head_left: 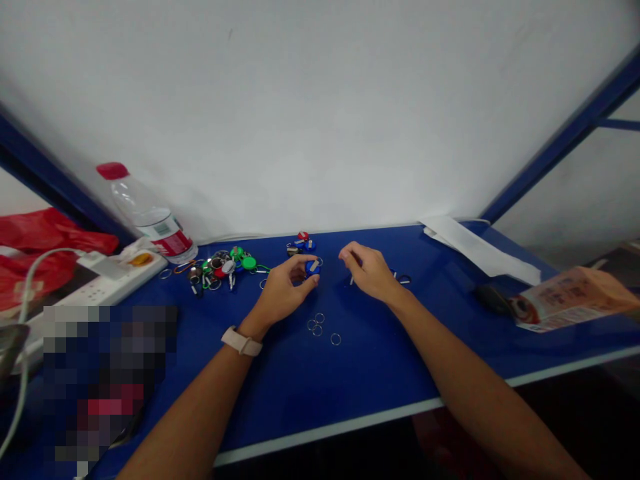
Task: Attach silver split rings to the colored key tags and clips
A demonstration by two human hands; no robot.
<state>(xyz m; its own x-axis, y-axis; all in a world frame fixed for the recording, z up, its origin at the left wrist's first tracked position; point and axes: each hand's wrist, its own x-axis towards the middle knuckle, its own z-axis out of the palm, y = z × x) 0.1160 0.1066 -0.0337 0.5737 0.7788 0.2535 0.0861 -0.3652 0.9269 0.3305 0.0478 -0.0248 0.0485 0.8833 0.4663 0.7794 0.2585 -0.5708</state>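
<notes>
My left hand (286, 288) pinches a blue round key reel (313, 267) between thumb and fingers. A metal clip shows on the reel's face, and a split ring (320, 262) sticks out at its edge. To the right, my right hand (369, 270) is raised over the table with its fingers curled together; whatever they hold, if anything, is hidden. Partly behind that hand lies a dark carabiner (404, 279). Several loose split rings (335, 339) are scattered on the table in front of my hands.
A pile of key reels (227, 267) in several colours lies left, with a few more reels (302, 244) behind my left hand. Around the blue table (320, 393) are a bottle (160, 223), a power strip (117, 273), white paper (480, 247) and an orange box (575, 297).
</notes>
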